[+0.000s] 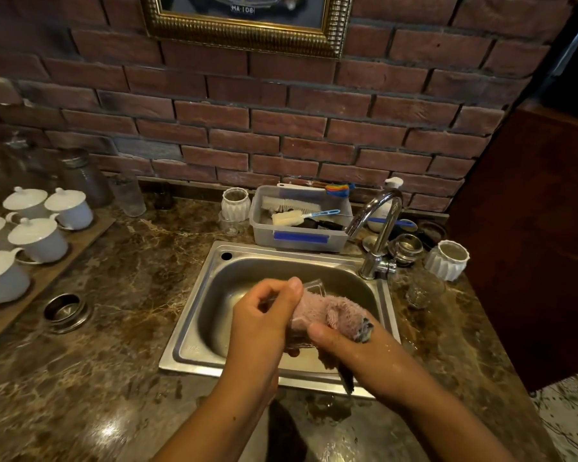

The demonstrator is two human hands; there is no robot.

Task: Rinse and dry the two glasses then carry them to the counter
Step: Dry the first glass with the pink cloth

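Over the steel sink (194,315) my left hand (264,325) grips a clear glass (312,288), tilted on its side. A pink fluffy cloth (327,311) is stuffed into the glass, and my right hand (344,341) holds the cloth's outer end. Most of the glass is hidden by my fingers and the cloth. A second clear glass (422,291) stands upright on the wet marble counter (124,328) to the right of the sink, below the tap.
A chrome tap (379,228) rises at the sink's back right, with no water running. Behind the sink sit a plastic tub (301,238) of brushes and white ribbed cups (446,260). White lidded cups (37,238) stand on a wooden tray at left. A brick wall is behind.
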